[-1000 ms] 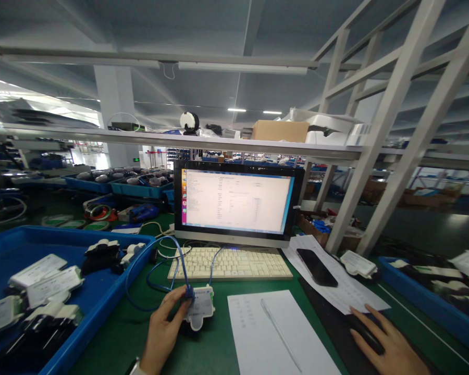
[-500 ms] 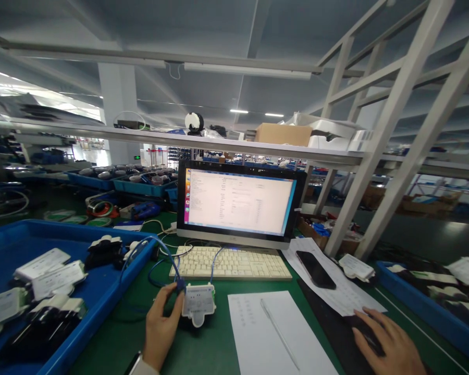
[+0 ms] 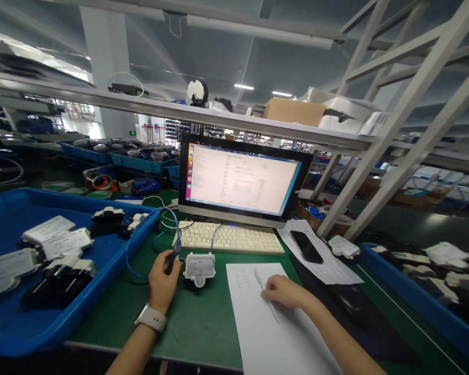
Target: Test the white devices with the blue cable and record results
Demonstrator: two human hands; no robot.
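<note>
Currently I'm overlapping the slim pale pen (image 3: 258, 279), at nine o'clock and slanting eleven-to-five on white paper (image 3: 261, 336), with the nearer, curled right hand (image 3: 283, 291), hold unclear; the left hand (image 3: 163, 281) is pinching a blue cable plug (image 3: 176, 250).

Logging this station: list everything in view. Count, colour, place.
Monitor: one, black, behind keyboard.
Keyboard: one, cream, before monitor.
Shelf: one, pale, above monitor.
Carton: one, brown, on shelf.
Near trays: two, blue, left and right.
Device boxes: two, white, on bench; more, left tray.
Cable: at least one, blue, beside keyboard.
Papers: at least two, white, under pen, phone.
Pen: one, pale, on paper.
Phone: one, black, on paper.
Mouse: one, black, on mat.
Background clutter: too small to count.
Watch: one, pale, worn left.
Left hand: one, bare, pinching cable.
Right hand: one, bare, at pen.
</note>
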